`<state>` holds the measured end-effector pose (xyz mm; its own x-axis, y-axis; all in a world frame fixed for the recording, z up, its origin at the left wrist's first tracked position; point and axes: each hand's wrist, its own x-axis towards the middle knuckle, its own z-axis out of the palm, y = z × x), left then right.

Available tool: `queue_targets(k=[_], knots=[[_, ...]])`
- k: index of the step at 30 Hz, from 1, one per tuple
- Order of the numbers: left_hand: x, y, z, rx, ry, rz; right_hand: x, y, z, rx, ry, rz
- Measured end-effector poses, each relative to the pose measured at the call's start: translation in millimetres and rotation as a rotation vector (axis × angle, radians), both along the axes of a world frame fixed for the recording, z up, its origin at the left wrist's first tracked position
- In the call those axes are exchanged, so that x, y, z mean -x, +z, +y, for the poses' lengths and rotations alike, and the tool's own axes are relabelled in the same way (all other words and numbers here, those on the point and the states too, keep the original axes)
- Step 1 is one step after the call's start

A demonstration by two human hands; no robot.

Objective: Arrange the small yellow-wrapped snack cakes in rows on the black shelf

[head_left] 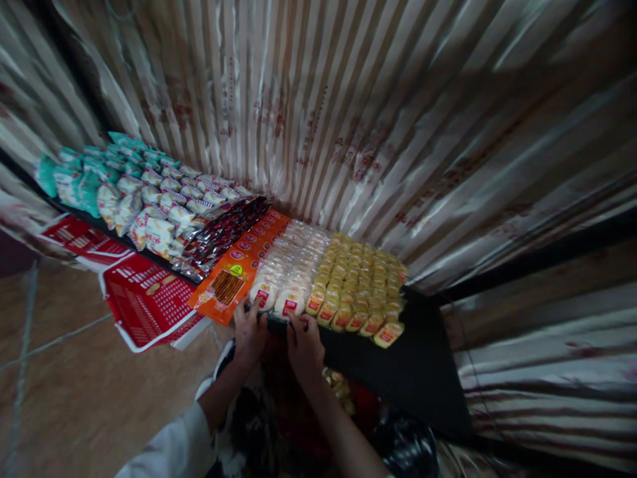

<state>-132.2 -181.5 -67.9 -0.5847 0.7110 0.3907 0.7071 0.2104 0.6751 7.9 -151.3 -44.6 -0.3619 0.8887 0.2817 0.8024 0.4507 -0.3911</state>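
The left hand (249, 335) and the right hand (303, 345) are sitting close together at the front edge of the dark surface (423, 372). Their fingers are touching the front white snack packs (276, 295), but I cannot tell if they are gripping any. Yellow snack packs (361, 285) are lying just beside them. Orange packs (229, 285) are lying on the other side.

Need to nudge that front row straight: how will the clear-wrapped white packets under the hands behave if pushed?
The white packets look small, so probably light. Their glossy wrap suggests they slide easily on the black shelf and crinkle rather than stay stiff. Both the left hand and right hand touch the front row at the edge, where a push could tip some off.
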Motion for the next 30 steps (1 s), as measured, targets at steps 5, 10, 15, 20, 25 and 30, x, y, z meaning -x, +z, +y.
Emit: queue_targets(k=[5,10,15,20,25,30], knots=[[-0.6,-0.3,-2.5,-0.042,-0.026,0.077,1.6,-1.1,-0.9,-0.035,0.003,-0.016],[-0.5,-0.2,-3.5,-0.056,-0.021,0.111,4.6,3.8,-4.4,-0.027,-0.005,-0.058],[2.3,-1.2,-4.4,-0.022,-0.066,0.101,8.3,10.4,-5.0,0.022,-0.022,-0.064],[-0.1,1.1,-5.0,-0.087,-0.069,0.045,4.6,9.2,-4.6,0.001,-0.006,-0.028],[-0.6,6.0,-5.4,-0.034,-0.106,0.049,2.4,6.6,-5.8,-0.083,0.014,0.003],[-1.4,8.6,-6.2,-0.008,-0.118,0.03,2.9,4.4,-6.9,-0.13,0.0,0.016]])
